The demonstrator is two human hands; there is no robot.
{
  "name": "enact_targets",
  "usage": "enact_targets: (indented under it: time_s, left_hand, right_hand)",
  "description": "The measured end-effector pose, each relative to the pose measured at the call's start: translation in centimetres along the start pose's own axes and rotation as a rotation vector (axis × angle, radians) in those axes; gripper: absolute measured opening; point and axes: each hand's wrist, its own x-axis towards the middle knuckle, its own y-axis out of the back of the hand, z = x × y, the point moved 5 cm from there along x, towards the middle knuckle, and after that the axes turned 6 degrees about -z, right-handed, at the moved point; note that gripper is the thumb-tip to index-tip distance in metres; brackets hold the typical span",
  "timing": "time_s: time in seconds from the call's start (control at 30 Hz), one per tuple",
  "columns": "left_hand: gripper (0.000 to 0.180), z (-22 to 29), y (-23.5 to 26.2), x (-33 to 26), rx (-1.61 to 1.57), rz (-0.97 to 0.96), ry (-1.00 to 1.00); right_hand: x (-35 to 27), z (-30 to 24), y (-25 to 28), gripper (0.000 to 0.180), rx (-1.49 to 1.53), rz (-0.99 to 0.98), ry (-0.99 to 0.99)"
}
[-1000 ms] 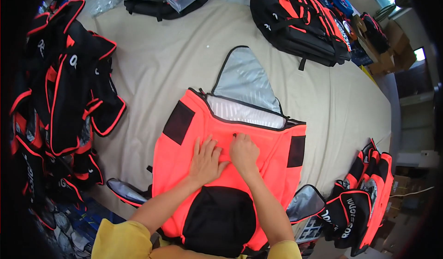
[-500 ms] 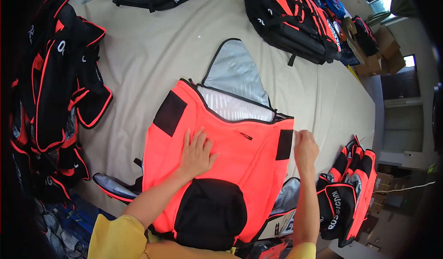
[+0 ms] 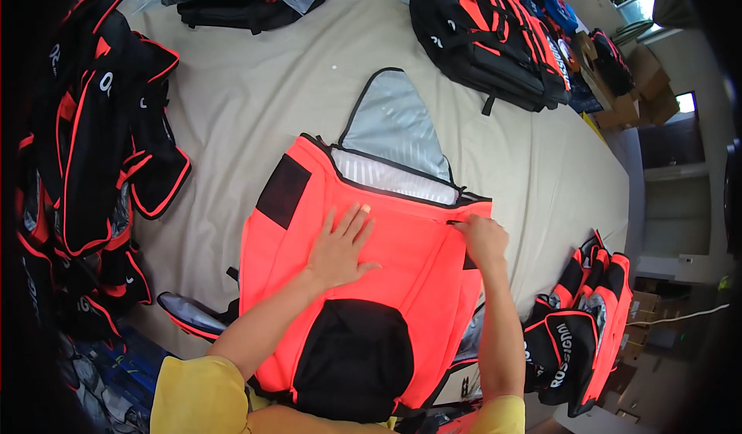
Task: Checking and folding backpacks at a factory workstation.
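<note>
A bright coral-red bag point(image 3: 386, 272) with black patches lies flat in front of me, its black bottom-centre panel point(image 3: 355, 357) nearest my body. At its far edge the mouth gapes, with a pointed silver-grey lining flap point(image 3: 398, 125) folded out away from me. My left hand point(image 3: 340, 245) rests flat on the red front, fingers spread. Close to the bag's upper right corner, my right hand point(image 3: 483, 241) pinches a small black zipper pull point(image 3: 454, 222). A thin seam line runs leftward from that pull across the red fabric.
Black bag pieces with red trim point(image 3: 85, 148) are heaped along the left. Stacked black-and-red backpacks point(image 3: 495, 40) stand at the far right, and more bag pieces point(image 3: 572, 333) lie near right. Plastic-wrapped black bags point(image 3: 255, 5) sit at the far edge of the beige cloth-covered table point(image 3: 247, 78).
My right hand has come in from beside the bag and taken hold of the zipper pull, which now sits farther right. My left hand has shifted slightly right, fingers more spread.
</note>
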Motion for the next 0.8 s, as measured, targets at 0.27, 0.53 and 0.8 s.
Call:
enact_targets:
  time_s: [0.27, 0.53, 0.8]
  left_hand:
    - [0.073, 5.5, 1.1, 6.9, -0.154, 0.171, -0.089]
    - [0.055, 4.0, 0.7, 8.5, -0.146, 0.119, 0.005]
    - [0.053, 6.3, 3.4, 6.0, -0.318, -0.121, 0.011]
  right_hand:
    - [1.8, -9.6, 2.3, 0.028, 0.334, 0.386, 0.646]
    - [5.4, -11.4, -1.1, 0.029, 0.504, 0.102, 0.483]
    - [5.2, -11.1, -1.7, 0.034, 0.453, 0.145, 0.442]
